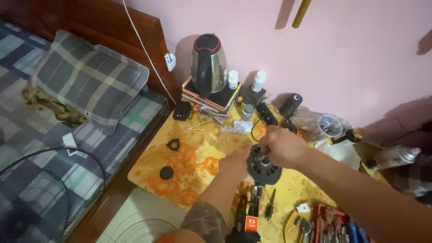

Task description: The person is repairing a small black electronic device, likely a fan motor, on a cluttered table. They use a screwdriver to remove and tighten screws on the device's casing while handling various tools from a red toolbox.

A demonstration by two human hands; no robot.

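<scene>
Fan motor (264,167), floral mat (189,162), perhaps floor-level

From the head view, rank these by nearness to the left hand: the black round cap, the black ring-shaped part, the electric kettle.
Measured from the left hand on the fan motor:
1. Black round cap, to its left on the orange floral table.
2. Black ring-shaped part, up and to the left.
3. Electric kettle, far back by the pink wall.
</scene>
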